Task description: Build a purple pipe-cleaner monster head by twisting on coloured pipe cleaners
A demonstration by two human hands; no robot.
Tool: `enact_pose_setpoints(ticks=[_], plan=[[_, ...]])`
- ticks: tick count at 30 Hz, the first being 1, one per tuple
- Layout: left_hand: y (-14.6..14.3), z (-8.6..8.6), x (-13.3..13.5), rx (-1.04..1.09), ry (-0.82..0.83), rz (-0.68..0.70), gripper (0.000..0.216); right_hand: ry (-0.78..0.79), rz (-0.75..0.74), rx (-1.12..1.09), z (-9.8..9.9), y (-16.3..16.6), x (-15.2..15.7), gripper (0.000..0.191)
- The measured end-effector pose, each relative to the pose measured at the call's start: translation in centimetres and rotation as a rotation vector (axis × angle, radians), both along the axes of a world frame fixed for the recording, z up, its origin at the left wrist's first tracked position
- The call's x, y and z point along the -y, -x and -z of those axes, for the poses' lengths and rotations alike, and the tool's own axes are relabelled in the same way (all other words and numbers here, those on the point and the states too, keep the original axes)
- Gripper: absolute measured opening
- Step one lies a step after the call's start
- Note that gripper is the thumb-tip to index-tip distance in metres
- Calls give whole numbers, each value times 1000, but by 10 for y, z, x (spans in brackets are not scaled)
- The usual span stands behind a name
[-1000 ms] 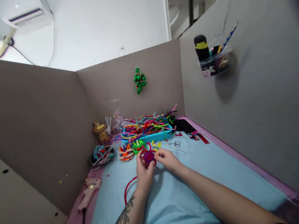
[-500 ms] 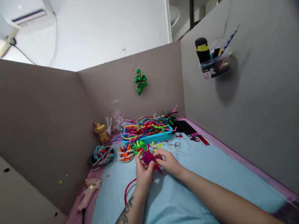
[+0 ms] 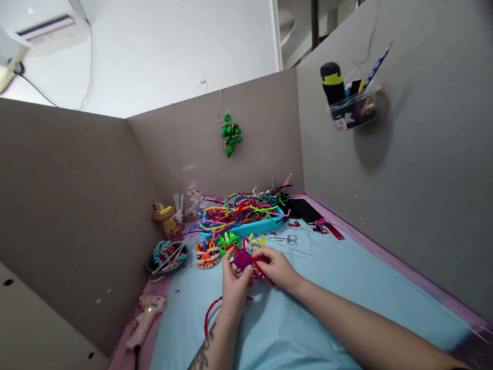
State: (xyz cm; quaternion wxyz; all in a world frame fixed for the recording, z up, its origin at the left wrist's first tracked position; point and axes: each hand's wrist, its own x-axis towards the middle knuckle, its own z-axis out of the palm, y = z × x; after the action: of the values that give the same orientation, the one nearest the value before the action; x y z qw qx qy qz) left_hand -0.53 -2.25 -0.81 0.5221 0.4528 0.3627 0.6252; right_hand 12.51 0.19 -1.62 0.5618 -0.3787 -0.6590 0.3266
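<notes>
Between my hands is a round pipe-cleaner piece (image 3: pixel 242 259), magenta with a purple ring and red strands sticking out. My left hand (image 3: pixel 235 281) is closed around its left side, thumb on the near edge. My right hand (image 3: pixel 276 265) pinches a red pipe cleaner (image 3: pixel 264 273) at the piece's right side. A longer red pipe cleaner (image 3: pixel 207 315) curves on the cloth behind my left forearm. Just beyond my hands sit an orange and white pipe-cleaner figure (image 3: pixel 207 255), a green one (image 3: pixel 227 243) and a yellow one (image 3: pixel 255 242), partly hidden.
A blue tray (image 3: pixel 255 228) heaped with pipe cleaners stands at the back. Scissors (image 3: pixel 291 240) lie to the right. At the left are a dark bowl (image 3: pixel 169 268) and a pink glue gun (image 3: pixel 144 327) with a cord. Grey panels (image 3: pixel 219 102) enclose the table.
The red strand at my right fingers has swung from pointing nearly straight toward me to slanting further right. Both hands stay on the round piece.
</notes>
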Motion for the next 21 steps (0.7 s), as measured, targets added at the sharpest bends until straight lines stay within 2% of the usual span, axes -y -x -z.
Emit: enact_pose_setpoints(ticks=[7, 13, 16, 21], plan=[[0, -4, 3, -42, 11, 24, 76, 33, -14, -16, 1, -1, -1, 12], [1, -1, 5, -276, -132, -75, 64, 127, -5, -49, -8, 0, 4, 2], [3, 5, 2, -373, -187, -135, 61, 236, -87, -143, -8, -1, 1, 8], [3, 9, 1, -405, -240, -140, 60, 362, -188, -267, -5, -5, -3, 20]])
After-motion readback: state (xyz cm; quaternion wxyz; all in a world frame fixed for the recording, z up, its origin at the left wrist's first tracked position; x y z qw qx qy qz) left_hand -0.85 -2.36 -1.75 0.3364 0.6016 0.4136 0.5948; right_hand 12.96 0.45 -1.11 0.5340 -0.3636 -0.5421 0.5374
